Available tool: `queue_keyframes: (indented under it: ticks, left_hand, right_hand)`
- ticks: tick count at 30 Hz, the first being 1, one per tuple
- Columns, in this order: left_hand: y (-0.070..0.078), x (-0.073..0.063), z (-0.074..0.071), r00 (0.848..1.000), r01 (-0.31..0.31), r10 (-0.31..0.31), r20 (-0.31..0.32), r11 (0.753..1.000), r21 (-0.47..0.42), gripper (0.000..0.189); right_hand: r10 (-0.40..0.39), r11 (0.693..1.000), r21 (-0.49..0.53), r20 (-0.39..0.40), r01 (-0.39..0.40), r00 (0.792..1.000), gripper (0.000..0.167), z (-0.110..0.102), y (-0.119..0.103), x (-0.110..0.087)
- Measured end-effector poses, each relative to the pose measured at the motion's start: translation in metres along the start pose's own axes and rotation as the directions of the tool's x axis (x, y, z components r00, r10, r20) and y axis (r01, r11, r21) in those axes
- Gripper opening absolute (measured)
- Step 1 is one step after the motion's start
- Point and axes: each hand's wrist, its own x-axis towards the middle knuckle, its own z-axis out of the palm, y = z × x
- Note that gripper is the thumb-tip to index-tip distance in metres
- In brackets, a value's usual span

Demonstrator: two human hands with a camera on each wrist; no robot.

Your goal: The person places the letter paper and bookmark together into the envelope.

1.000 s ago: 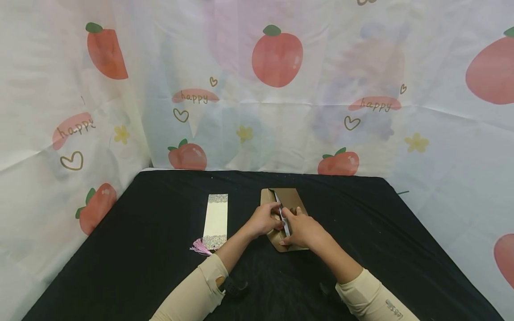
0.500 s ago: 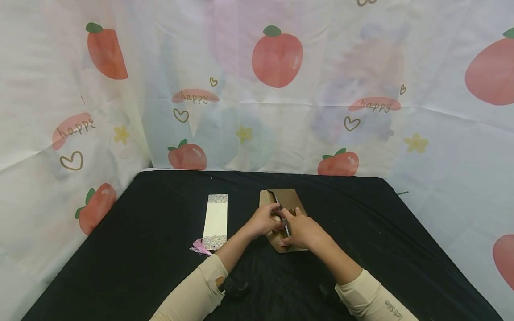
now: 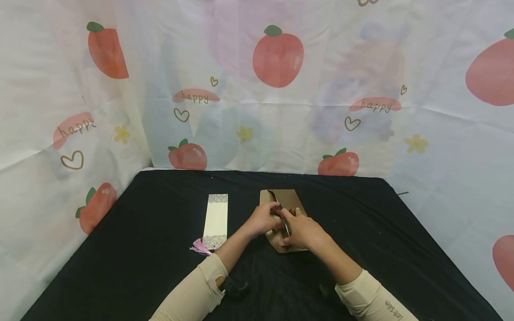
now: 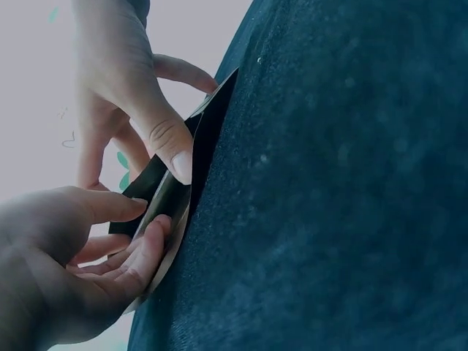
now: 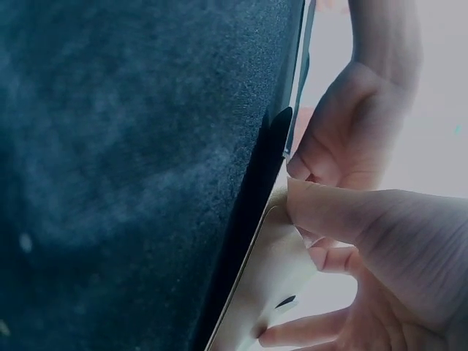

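Observation:
A brown paper envelope (image 3: 287,197) with a dark inside lies on the black cloth, its long mouth gaping. Inside that mouth shows the edge of a thin silvery-white piece (image 3: 287,229), mostly hidden by paper and fingers. My left hand (image 3: 263,220) holds the left lip of the mouth with curled fingers. Opposite it, my right hand (image 3: 304,229) grips the other side, fingers spread along the edge. In the left wrist view, the right thumb (image 4: 181,162) presses at the lip and the left fingers (image 4: 150,245) reach over the opening. The right wrist view shows the envelope's tan outer face (image 5: 267,270).
To the left lies a cream bookmark (image 3: 215,220) with lace-patterned ends and a pink tassel (image 3: 200,247). Black cloth (image 3: 160,249) covers the table. A fruit-printed white curtain (image 3: 257,129) stands behind and at both sides.
The silvery-white piece has sunk deeper into the envelope's mouth, with less of it showing. Both hands have stayed almost in place.

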Motion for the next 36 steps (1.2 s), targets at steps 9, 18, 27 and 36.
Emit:
queue_keyframes:
  ticks: [9, 18, 27, 36]
  left_hand:
    - [0.000, -0.001, -0.008, 1.000, 0.012, -0.010, 0.017, 0.991, -0.132, 0.046]
    - [0.001, -0.002, -0.020, 1.000, 0.021, -0.019, 0.019, 0.992, -0.121, 0.038]
    - [0.001, -0.004, -0.043, 0.999, 0.036, -0.032, 0.038, 0.994, -0.107, 0.034]
    - [-0.002, -0.009, -0.075, 0.985, 0.050, -0.040, 0.167, 0.997, -0.059, 0.033]
  right_hand:
    - [0.030, 1.000, -0.001, -0.024, -0.030, 0.999, 0.074, 0.001, 0.002, 0.002]
    - [0.037, 0.999, -0.005, -0.034, -0.037, 0.999, 0.077, 0.002, 0.004, 0.004]
    - [0.044, 0.999, -0.009, -0.041, -0.045, 0.998, 0.070, 0.003, 0.004, 0.004]
    - [0.042, 0.999, -0.001, -0.049, -0.042, 0.998, 0.069, 0.003, 0.003, 0.003]
